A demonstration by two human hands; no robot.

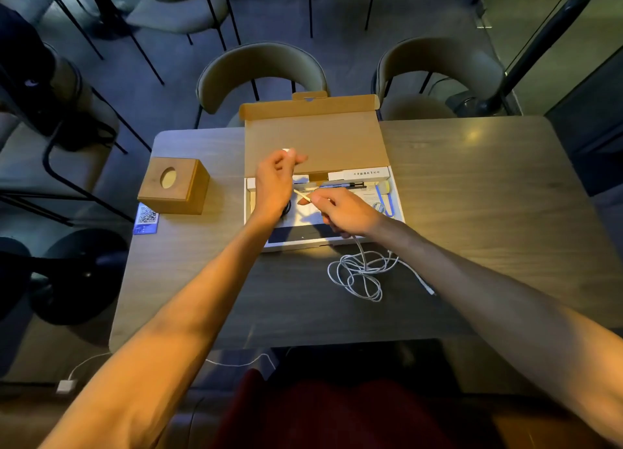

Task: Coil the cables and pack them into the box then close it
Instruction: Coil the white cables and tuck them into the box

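Observation:
An open cardboard box (397,209) lies mid-table with its brown lid (317,138) tilted back. A white cable (360,273) lies in loose loops on the table just in front of the box; one strand runs up into my right hand (344,211), which pinches the cable over the box. My left hand (274,182) hovers over the box's left side, holding the cable's white end between thumb and fingers. A dark coiled cable (287,209) shows partly under my left wrist. A blue cable (384,201) lies inside at the right.
A wooden tissue box (173,185) and a QR-code card (146,218) sit at the table's left. Papers and a pen (344,185) lie inside the box. Chairs stand beyond the far edge. A white charger cable (65,384) lies on the floor.

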